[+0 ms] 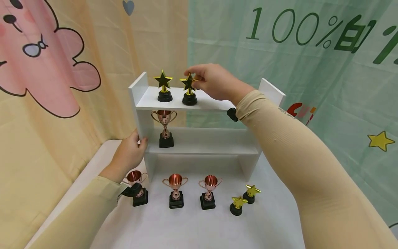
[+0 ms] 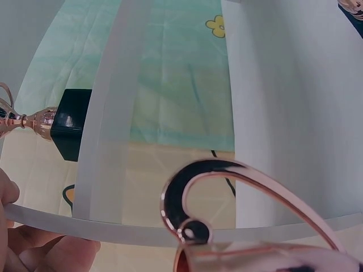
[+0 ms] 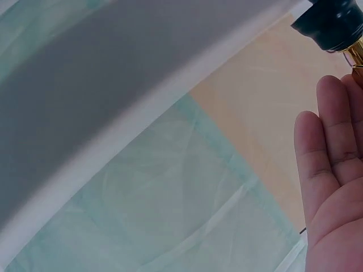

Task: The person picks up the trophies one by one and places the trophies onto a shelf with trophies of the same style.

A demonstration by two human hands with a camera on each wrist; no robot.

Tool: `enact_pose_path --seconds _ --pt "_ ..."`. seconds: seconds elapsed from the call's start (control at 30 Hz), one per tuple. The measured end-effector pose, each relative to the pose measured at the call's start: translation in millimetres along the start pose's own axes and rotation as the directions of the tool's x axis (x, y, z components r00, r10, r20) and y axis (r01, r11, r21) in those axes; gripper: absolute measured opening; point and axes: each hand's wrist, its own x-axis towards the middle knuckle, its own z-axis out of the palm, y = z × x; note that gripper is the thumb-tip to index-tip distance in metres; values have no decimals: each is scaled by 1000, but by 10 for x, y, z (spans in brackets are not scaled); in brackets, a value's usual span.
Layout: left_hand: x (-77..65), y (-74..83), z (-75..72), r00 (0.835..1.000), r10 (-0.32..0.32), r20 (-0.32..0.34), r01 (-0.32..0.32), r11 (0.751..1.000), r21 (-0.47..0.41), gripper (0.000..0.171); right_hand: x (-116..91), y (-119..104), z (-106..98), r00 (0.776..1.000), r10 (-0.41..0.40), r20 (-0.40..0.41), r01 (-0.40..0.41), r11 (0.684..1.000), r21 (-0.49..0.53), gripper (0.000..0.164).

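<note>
My right hand (image 1: 217, 83) pinches a gold star trophy (image 1: 189, 99) by its star, its round black base at the top board of a white shelf (image 1: 199, 145). To the left of it another star trophy (image 1: 164, 96) stands upright on the same board. In the right wrist view, a dark trophy base (image 3: 334, 25) shows above the fingertips. My left hand (image 1: 128, 154) grips the shelf's left side panel, thumb and fingers on either side of its edge (image 2: 51, 224). Below that hand, a copper cup trophy (image 1: 140, 199) on the table is partly hidden by the wrist.
One copper cup trophy (image 1: 166, 140) stands at the left of the middle board. Two more cups (image 1: 176, 199) (image 1: 207, 200) stand on the white table (image 1: 205, 231) before the shelf. Right of them are two small star trophies (image 1: 236, 208) (image 1: 249, 197). Printed curtains (image 1: 217, 41) hang behind.
</note>
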Motion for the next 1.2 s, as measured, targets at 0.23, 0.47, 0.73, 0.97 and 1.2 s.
enact_pose_path --seconds 0.23,0.47,0.73,0.97,1.2 --pt "2 -10 2 1000 12 -8 -12 1000 2 53 23 -4 9 1000 3 13 -3 1000 -10 41" --pt "4 -10 3 1000 17 -14 -17 1000 4 51 43 6 30 1000 5 22 -5 1000 8 42" --pt "0 -10 -3 1000 18 -5 -18 1000 2 52 40 0 36 1000 -2 29 1 1000 10 43" --pt "-1 -7 -8 1000 17 -6 -17 1000 8 52 16 -21 26 999 7 36 -7 1000 21 44" --pt "-8 3 -10 1000 11 -2 -11 1000 12 52 11 -30 38 999 9 36 -10 1000 28 44"
